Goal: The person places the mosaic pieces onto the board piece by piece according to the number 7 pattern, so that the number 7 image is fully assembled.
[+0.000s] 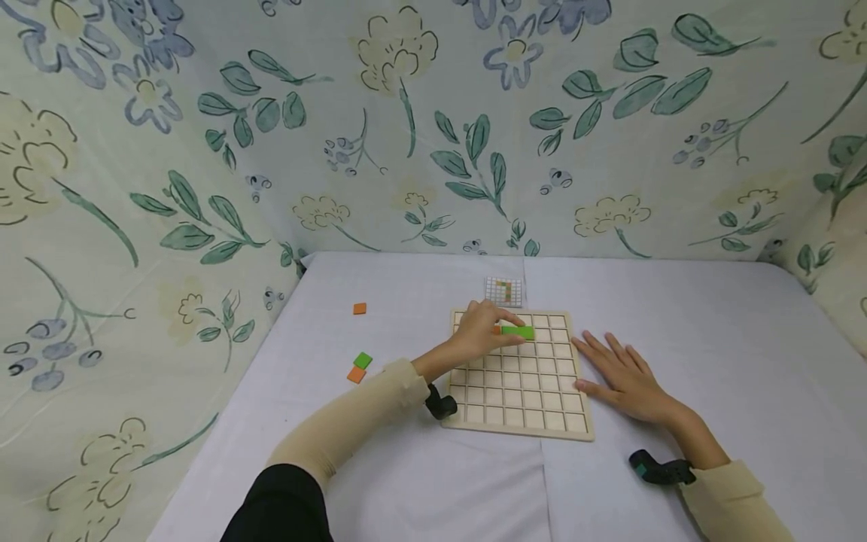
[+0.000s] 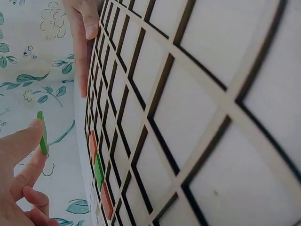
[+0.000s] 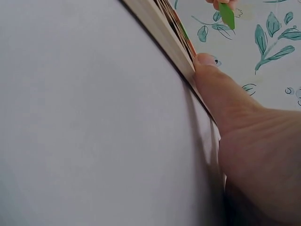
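Note:
My left hand is over the far part of a wooden grid board. It pinches a green square tile between thumb and finger, held above the board's surface. In the left wrist view, an orange tile, a green tile and another orange tile sit in a row in the grid's cells. My right hand lies spread at the board's right edge. Its thumb touches the board's side in the right wrist view.
A small card with a coloured grid pattern lies beyond the board. On the white cloth to the left are a lone orange tile, a green tile and an orange tile. Floral cloth hangs behind the table.

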Tool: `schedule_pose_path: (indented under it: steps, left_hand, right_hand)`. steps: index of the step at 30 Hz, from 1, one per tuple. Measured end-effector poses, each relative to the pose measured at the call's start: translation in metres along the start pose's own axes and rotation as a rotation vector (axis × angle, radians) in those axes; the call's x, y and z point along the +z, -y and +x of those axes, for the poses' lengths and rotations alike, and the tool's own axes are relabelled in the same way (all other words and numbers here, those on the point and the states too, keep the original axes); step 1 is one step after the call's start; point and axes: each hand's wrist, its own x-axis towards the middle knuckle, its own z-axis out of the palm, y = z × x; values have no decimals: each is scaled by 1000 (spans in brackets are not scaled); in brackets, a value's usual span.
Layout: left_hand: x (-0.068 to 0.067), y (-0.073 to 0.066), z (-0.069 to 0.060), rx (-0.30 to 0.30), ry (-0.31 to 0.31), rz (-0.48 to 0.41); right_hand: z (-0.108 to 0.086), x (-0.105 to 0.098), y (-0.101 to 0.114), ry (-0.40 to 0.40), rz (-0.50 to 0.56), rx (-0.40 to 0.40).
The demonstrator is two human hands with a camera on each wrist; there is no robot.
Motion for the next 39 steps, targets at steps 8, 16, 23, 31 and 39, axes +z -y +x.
schedule_pose_path:
  steps: [8,16,23,31,39]
  left_hand:
    - [10,0,2,10,19,38]
    - [13,1,2,-20,32,15]
    - [16,1,4,-20,30,54]
    - [21,2,3,-36,24,125]
    - [23,5,3,-28,23,137]
  right_hand:
    - [0,3,-3,2,-4,6]
    - [0,4,-4,5,0,6]
    - [0,4,-4,6,-4,10]
    - [0,3,-3,5,-2,10]
    - [0,3,-3,-6,-6,12]
